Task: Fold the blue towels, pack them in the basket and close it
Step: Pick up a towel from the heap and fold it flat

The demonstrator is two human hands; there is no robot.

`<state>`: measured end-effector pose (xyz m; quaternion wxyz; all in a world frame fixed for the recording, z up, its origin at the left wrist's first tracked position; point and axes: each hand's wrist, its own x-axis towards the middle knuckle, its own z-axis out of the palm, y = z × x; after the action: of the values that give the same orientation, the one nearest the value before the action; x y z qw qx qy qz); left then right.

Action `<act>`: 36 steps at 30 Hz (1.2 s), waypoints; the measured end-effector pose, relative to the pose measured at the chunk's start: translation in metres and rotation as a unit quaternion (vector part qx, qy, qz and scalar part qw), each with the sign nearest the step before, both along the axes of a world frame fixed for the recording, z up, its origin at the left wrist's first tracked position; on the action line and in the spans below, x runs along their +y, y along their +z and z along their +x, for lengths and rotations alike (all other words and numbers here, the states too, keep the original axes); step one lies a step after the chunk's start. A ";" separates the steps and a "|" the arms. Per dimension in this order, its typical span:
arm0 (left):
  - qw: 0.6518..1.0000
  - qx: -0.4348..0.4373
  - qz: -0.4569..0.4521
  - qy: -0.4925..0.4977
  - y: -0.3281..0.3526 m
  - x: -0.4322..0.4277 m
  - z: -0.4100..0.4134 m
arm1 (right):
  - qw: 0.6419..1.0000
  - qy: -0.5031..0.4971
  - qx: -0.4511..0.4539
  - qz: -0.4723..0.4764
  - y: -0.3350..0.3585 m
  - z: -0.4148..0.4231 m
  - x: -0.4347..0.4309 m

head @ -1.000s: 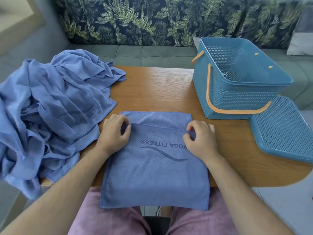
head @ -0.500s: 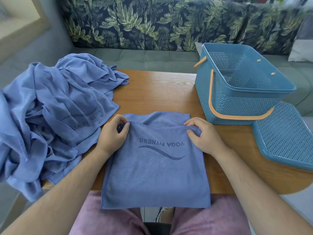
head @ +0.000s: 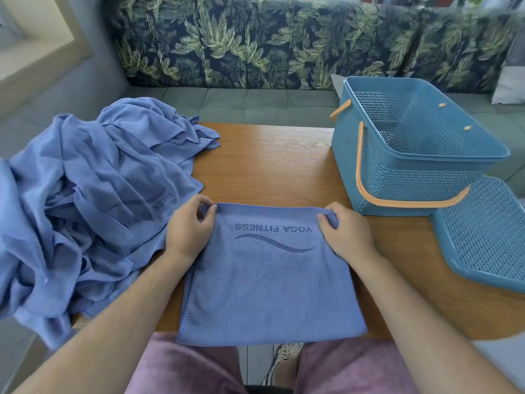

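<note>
Wooden table (head: pixel 270 166) stands before a leaf-print sofa (head: pixel 284 46). A blue towel (head: pixel 267 285), seemingly doubled, lies on it; left hand (head: pixel 189 231) and right hand (head: pixel 346 234) each pinch a far corner. Left of the towel lie crumpled towels (head: pixel 85 209); right of it, the open basket (head: pixel 412 177), then its lid (head: pixel 483 237).

Folded towel (head: pixel 267 280): flat, front centre
Towel pile (head: pixel 85 200): crumpled, left
Basket (head: pixel 397 177): open, empty — lid (head: pixel 488 237) beside it

Forearms stretch forward; left grip (head: pixel 189 233) and right grip (head: pixel 349 236) pinch the towel (head: pixel 267 288) at its far corners
</note>
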<state>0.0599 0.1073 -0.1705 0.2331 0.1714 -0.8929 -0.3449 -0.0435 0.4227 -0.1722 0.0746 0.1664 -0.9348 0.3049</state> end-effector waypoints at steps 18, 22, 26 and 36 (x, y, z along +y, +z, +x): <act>0.993 -0.053 -0.107 -0.007 -0.007 -0.008 -0.004 | 0.993 0.038 0.073 0.079 -0.006 0.004 -0.010; 0.998 -0.017 0.050 -0.037 0.023 -0.004 0.006 | 0.999 0.044 -0.007 0.028 0.024 0.010 -0.006; 0.994 0.023 0.099 -0.032 0.063 -0.003 0.015 | 0.997 0.038 -0.021 -0.057 0.059 0.014 -0.001; 0.993 0.069 0.089 -0.046 0.152 -0.013 0.040 | 0.980 0.035 -0.080 -0.181 0.158 0.029 0.016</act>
<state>0.0998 0.0941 -0.0182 0.2618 0.1257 -0.8476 -0.4440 -0.0142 0.4392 -0.0146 0.0177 0.1583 -0.8608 0.4834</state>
